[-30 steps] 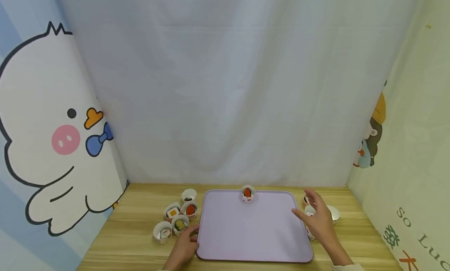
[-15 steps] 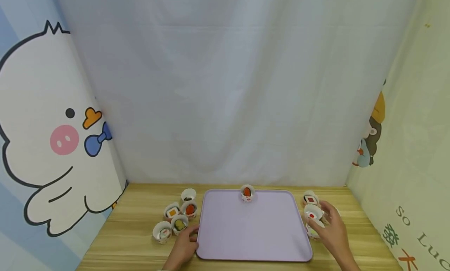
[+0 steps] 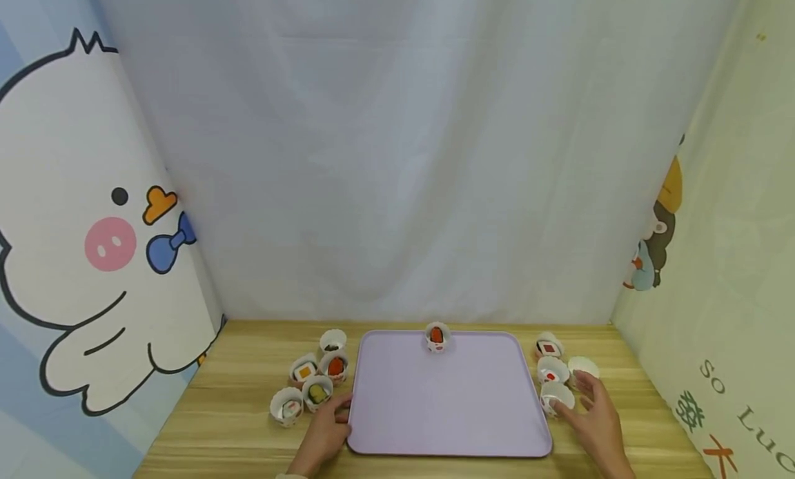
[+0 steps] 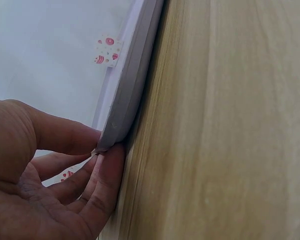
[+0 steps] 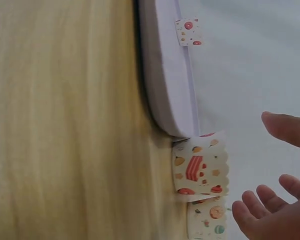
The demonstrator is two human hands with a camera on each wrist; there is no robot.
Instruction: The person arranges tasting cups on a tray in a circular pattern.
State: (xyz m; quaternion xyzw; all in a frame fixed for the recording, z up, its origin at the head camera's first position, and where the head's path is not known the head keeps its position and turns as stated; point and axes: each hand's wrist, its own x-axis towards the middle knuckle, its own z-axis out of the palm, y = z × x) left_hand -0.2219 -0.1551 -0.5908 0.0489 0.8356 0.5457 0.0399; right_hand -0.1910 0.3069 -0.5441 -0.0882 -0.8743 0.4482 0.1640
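Observation:
My left hand (image 3: 324,429) grips the left edge of a lilac tray (image 3: 450,403); in the left wrist view, thumb and fingers (image 4: 65,135) pinch the rim. On the right, my right hand (image 3: 597,420) hovers with spread fingers beside the nearest paper baking cup (image 3: 557,395). A gap separates that hand from the printed cup (image 5: 202,167) in the right wrist view. Close by stand a cup with a red piece (image 3: 551,373), a cup with a dark-edged sushi-like piece (image 3: 549,346) and a pale cup (image 3: 582,366), partly behind my fingers.
One cup with an orange-red topped piece (image 3: 437,337) stands at the tray's far edge. Left of the tray, several cups hold small food-like pieces, including an orange-red one (image 3: 336,366) and a greenish one (image 3: 317,393). A grey-white curtain (image 3: 397,189) closes off the wooden table's back.
My right hand has moved right and toward me, from over the right-hand cups to beside them, uncovering them. The left hand keeps its grip on the tray.

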